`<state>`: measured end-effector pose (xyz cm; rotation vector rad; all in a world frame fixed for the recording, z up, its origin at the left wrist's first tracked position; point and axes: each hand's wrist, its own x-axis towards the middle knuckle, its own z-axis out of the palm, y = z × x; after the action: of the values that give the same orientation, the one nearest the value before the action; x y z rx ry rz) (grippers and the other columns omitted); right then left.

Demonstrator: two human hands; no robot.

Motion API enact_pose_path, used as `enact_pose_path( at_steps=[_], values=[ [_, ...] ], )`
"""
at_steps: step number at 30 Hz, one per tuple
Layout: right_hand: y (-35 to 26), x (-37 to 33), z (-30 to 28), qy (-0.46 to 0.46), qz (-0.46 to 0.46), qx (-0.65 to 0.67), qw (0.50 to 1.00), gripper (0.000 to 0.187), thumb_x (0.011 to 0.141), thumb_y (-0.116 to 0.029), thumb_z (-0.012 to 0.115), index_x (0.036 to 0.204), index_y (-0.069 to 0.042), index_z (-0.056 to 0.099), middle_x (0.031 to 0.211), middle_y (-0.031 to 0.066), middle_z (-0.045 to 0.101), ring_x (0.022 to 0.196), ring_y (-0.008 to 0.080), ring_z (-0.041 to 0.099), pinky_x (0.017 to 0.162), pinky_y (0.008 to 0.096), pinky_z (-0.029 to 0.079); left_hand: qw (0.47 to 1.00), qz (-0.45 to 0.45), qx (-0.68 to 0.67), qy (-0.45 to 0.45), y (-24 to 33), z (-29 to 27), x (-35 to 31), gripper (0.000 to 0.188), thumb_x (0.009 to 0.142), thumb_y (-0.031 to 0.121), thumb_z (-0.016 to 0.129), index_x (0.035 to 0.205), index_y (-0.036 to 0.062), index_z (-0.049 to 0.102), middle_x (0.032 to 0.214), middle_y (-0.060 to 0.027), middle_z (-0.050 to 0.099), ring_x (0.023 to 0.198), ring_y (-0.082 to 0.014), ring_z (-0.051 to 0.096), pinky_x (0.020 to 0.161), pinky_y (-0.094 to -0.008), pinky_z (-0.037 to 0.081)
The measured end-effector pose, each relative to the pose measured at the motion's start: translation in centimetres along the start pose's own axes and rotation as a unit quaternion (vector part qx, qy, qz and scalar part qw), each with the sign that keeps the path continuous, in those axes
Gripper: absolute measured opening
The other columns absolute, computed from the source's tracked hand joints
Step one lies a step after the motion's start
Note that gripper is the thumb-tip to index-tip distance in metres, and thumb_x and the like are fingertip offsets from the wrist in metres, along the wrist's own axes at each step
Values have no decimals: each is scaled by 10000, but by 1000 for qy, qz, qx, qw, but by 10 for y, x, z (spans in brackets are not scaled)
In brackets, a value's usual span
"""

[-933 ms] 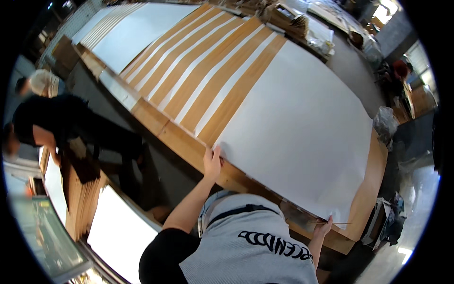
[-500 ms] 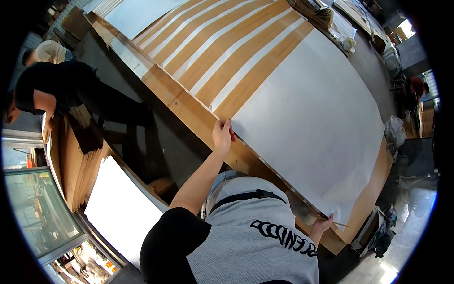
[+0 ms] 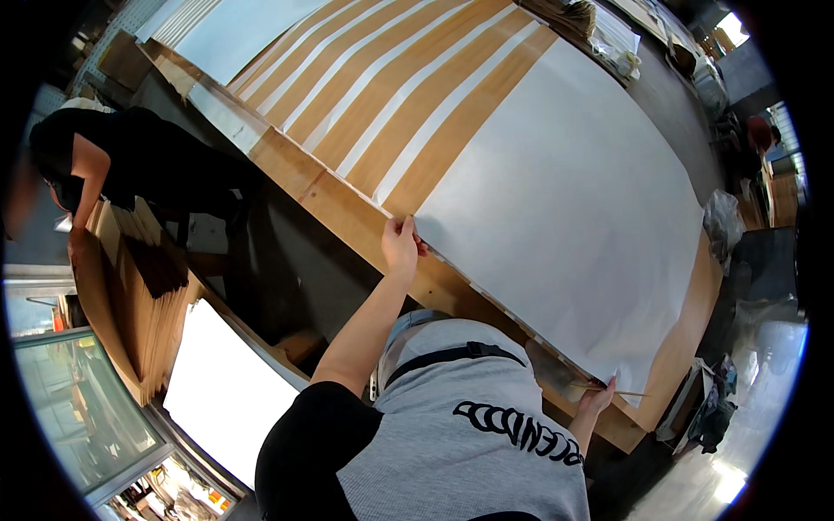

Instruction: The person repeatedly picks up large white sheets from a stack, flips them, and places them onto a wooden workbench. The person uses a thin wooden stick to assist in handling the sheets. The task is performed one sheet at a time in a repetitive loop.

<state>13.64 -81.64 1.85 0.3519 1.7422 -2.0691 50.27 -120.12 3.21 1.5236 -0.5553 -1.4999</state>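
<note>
A large white sheet [image 3: 565,200] lies over the near part of a long stack on the table. My left hand [image 3: 402,245] pinches its near edge, where it meets the bare brown strip. Farther right, my right hand [image 3: 596,398] is closed at the near right corner of the same sheet. A thin light-brown stick [image 3: 632,393] pokes out past that hand's fingers and seems held in it. Beyond the sheet, brown boards [image 3: 473,95] show in bands between white strips [image 3: 423,143], staggered like a fan.
The wooden table edge [image 3: 334,201] runs diagonally in front of me. At left, a co-worker in black [image 3: 139,161] bends over a stack of brown sheets [image 3: 143,278]. A bright white sheet [image 3: 228,382] lies nearer. Plastic wrap [image 3: 721,221] and a dark bundle [image 3: 717,408] lie at right.
Both my hands keep their grip on the white sheet and have shifted only slightly. The co-worker has bent lower over the brown stack. The view has turned slightly.
</note>
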Motion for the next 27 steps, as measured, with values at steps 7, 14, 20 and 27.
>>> enact_pose_path(
  at_steps=[7,14,20,27],
  values=[
    [1,0,-3,-7,-3,-11,1000,369,828,-282,501,1108,-47,457,1025,65,522,898,189,502,728,301,413,999,-13,-30,9,-1,-1,-3,189,855,220,488,771,67,418,547,-11,422,411,-121,471,339,-245,401],
    [2,11,-10,26,-15,-14,999,321,813,-250,535,1057,-57,456,927,48,519,786,171,499,616,299,416,999,-8,-34,-5,-7,3,1,174,854,225,493,810,83,404,545,-11,417,404,-131,457,350,-265,407],
    [10,19,-15,47,-28,26,998,261,818,-216,525,1007,-43,476,918,60,533,773,178,524,611,295,445,1000,-9,8,-26,2,-2,5,171,842,227,508,814,87,415,538,-7,431,408,-133,484,350,-257,431],
    [15,21,-20,50,-29,5,998,336,828,-198,520,1107,-31,435,1061,83,506,935,219,506,781,346,435,998,-25,44,-24,2,-6,2,147,835,199,499,808,62,451,566,-31,463,443,-154,514,394,-279,466]
  ],
)
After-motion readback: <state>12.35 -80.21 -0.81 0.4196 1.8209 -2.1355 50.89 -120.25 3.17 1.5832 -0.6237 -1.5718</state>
